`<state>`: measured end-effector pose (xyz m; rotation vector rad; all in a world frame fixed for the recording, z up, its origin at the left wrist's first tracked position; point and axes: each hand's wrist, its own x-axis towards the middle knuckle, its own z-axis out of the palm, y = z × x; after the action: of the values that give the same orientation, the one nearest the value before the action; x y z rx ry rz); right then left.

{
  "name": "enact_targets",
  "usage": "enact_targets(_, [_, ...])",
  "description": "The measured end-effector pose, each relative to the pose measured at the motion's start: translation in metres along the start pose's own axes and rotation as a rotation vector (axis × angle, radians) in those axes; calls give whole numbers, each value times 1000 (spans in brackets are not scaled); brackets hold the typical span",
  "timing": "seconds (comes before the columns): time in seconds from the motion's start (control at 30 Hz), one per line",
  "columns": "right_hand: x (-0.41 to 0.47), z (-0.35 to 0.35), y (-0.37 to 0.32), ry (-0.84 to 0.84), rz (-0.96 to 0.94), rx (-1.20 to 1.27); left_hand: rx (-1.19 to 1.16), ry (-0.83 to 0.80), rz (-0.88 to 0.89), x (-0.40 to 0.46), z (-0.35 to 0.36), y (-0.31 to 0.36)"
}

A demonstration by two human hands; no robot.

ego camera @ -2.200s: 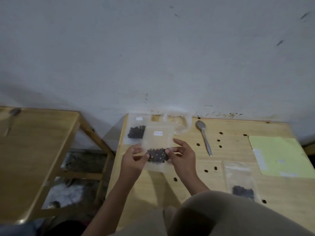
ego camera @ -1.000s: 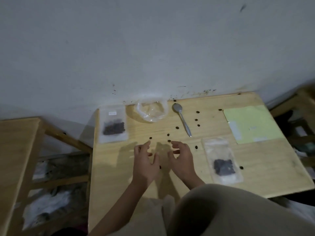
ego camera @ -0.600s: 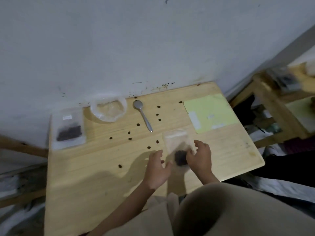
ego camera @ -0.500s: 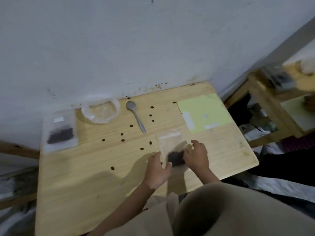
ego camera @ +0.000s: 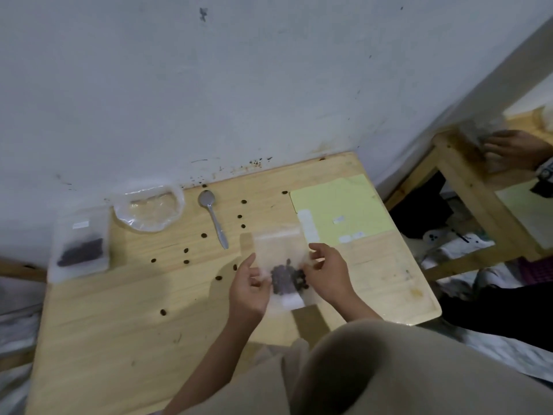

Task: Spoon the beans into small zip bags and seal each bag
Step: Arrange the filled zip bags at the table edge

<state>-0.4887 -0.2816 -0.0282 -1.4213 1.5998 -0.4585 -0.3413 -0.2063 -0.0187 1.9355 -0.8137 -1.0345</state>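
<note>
Two hands share one job here: my left hand (ego camera: 250, 290) pinches the left edge of the small zip bag (ego camera: 282, 265) and my right hand (ego camera: 327, 275) pinches the right edge, so the bag hangs upright just above the table (ego camera: 119, 324) with its mouth at the top. I hold it by the sides, I think, to let the beans (ego camera: 285, 280) settle low and leave the zip strip free for pressing shut; whether the strip is already closed I cannot tell. The bag is clear, soft and a little crumpled, with a dark clump of beans in its lower part and a pale label patch near the bottom. Beyond my hands the spoon (ego camera: 214, 218) lies bowl toward the wall, loose beans (ego camera: 185, 256) are scattered over the wood, a clear plastic bag (ego camera: 149, 208) lies open near the wall, a filled bag (ego camera: 80, 247) rests at the far left corner, and a yellow-green sheet (ego camera: 341, 209) lies to the right
</note>
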Motion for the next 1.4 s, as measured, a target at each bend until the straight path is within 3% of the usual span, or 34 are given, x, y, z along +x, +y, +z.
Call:
enact_targets(0.27, [42, -50, 0, 92, -8, 125, -387, -33, -41, 8, 11, 28])
enact_targets(0.4, [83, -66, 16, 209, 6, -70, -398, 4, -55, 10, 14, 38])
enact_targets(0.57, [113, -61, 21, 164, 72, -381, -355, 50, -11, 21, 15, 50])
enact_targets(0.67, [116, -55, 18, 182, 40, -403, -286, 54, 28, 26, 16, 53])
enact_targets(0.8, [113, -55, 16, 212, 35, -196, -243, 39, 60, 31, 18, 51])
enact_targets(0.97, [83, -62, -11, 202, 80, 428, -207, 25, 117, 30, 20, 51])
enact_targets(1.03, [67, -61, -23, 112, 100, 637, -214, 20, 132, 30, 21, 50])
enact_targets(1.17, [48, -49, -34, -48, 84, 700, -203, -6, 159, 29, 21, 49])
enact_targets(1.4, [44, -41, -51, 117, 26, 699, -116, -100, 249, 13, 22, 53])
